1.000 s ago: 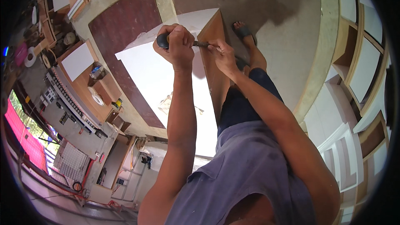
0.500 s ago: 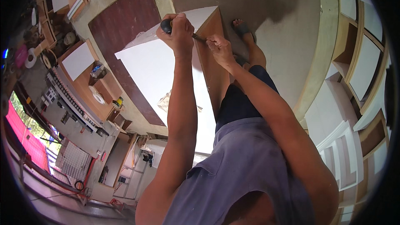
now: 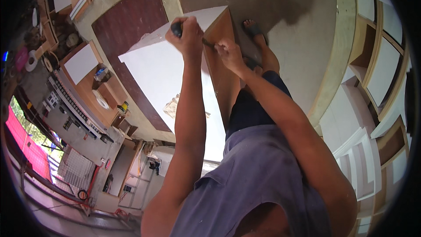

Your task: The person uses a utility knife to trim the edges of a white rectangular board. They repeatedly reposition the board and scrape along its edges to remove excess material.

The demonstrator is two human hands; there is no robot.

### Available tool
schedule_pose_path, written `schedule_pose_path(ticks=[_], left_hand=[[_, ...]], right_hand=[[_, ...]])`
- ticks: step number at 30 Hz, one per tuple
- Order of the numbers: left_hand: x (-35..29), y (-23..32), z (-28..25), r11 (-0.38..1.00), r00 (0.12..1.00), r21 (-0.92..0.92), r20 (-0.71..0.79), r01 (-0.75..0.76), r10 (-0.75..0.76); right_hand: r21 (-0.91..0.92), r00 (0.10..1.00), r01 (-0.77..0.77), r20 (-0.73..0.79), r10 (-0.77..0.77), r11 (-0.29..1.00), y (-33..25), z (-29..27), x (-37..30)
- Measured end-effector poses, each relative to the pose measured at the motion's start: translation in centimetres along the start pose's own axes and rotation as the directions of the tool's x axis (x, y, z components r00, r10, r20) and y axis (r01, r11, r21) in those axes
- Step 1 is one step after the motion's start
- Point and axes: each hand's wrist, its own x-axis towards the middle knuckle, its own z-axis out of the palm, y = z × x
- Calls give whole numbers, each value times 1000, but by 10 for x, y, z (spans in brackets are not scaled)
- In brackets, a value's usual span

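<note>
A black-handled screwdriver (image 3: 176, 29) is in my left hand (image 3: 189, 37), whose fingers wrap round the handle. Its dark shaft points to the right, over the edge of a white box-like cabinet (image 3: 151, 72). With bent fingers, my right hand (image 3: 230, 56) pinches at the far end of the shaft, beside the cabinet's brown wooden side (image 3: 221, 81). The fingers hide the tip, so whether a screw is there cannot be seen. A crumpled beige piece (image 3: 172, 105) rests on the white face, left of my left forearm.
Under the cabinet lies a dark red board (image 3: 131, 15). To the left, a wooden unit (image 3: 109, 94) bears a tape roll (image 3: 101, 99) and small items. White and wooden cabinets (image 3: 383, 66) line the right side. My sandalled foot (image 3: 252, 28) stands on the floor beyond the cabinet.
My right hand has shifted slightly down and left along with the shaft's end. My left hand keeps its grip, turned a little. The whole view has moved slightly.
</note>
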Motion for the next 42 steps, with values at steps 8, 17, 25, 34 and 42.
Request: schedule_pose_path(ticks=[8,17,25,34,42], left_hand=[[-8,9,-14,997,996,-58,76,-46,51],[-168,56,-127,777,917,609,382,-158,-113],[-233,56,-153,650,806,700,183,295,-563],[-121,86,-85,347,834,938,179,16,-522],[-193,49,-131,124,600,975,-12,185,-800]], right_hand=[[10,994,-91,67,91,996,-29,-7,-2],[575,844,-472,76,531,668,-36,-15,-33],[339,937,-350,118,330,873,-57,-9,-41],[14,992,-97,-85,97,995,-52,-4,63],[20,734,-679,0,680,733,11,11,-67]])
